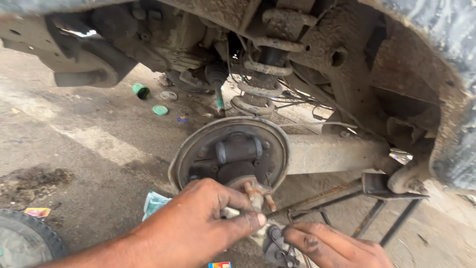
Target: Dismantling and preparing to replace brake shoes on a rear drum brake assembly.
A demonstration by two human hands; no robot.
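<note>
A round, dusty brake backing plate [198, 144] sits at the end of a rear axle beam [332, 151], with the wheel and drum off. My left hand [208, 223] reaches up to the plate's lower edge, thumb and fingers pinched on a small metal brake part [256, 194] with rusty studs. Lower right, my right hand [332, 244] has greasy fingers closed around a thin metal piece [277, 245]; what exactly it is stays unclear. A coil spring [263, 74] and strut rise behind the plate.
A metal stand [377, 198] props the car under the axle at right. The muddy wheel arch [446, 89] overhangs at right. A tyre [25, 238] lies at bottom left. Green caps [159, 109] and a green container [141, 91] lie on the concrete under the car.
</note>
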